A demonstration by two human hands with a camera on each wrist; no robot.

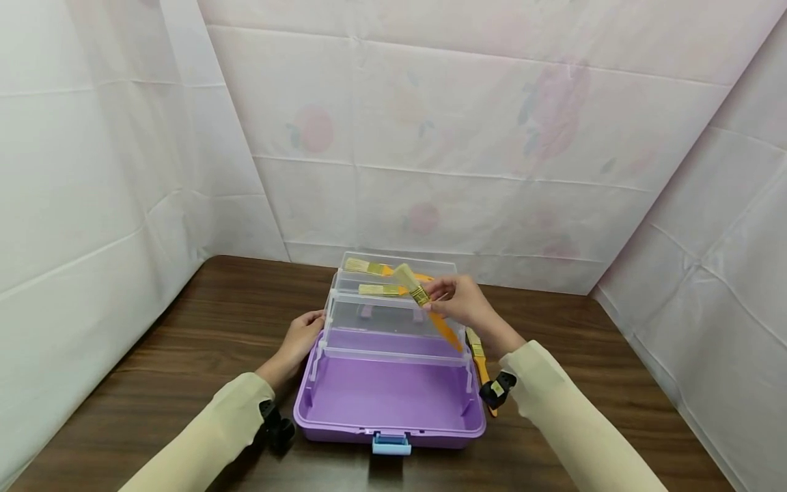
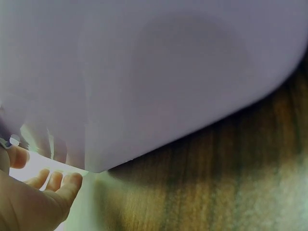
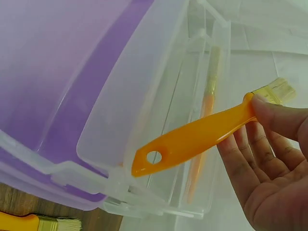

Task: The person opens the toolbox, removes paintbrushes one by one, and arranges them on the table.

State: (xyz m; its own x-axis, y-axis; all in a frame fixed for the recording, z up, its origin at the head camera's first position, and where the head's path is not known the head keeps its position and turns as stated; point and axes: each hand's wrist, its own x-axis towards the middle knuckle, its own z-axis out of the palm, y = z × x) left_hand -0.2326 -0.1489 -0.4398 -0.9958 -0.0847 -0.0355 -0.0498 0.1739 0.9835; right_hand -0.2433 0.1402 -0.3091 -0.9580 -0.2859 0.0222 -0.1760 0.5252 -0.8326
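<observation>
My right hand (image 1: pixel 461 301) pinches a paintbrush (image 1: pixel 444 331) with an orange handle near its metal band, thumb on top. The brush is tilted above the clear trays, bristles up and to the left. Below it stands an open purple box (image 1: pixel 387 393) with stepped clear trays (image 1: pixel 375 316). A second paintbrush (image 1: pixel 369 267) lies in the rearmost tray, a third paintbrush (image 1: pixel 380 290) in the tray in front. My left hand (image 1: pixel 301 338) rests by the box's left rear side; in the left wrist view its fingers (image 2: pixel 70 185) are at the box's edge, loosely extended.
Another paintbrush (image 1: pixel 479 359) lies on the dark wooden table (image 1: pixel 203 383), close along the box's right side. A light blue latch (image 1: pixel 391 445) hangs at the box front. White cloth (image 1: pixel 461 137) walls off the back and both sides.
</observation>
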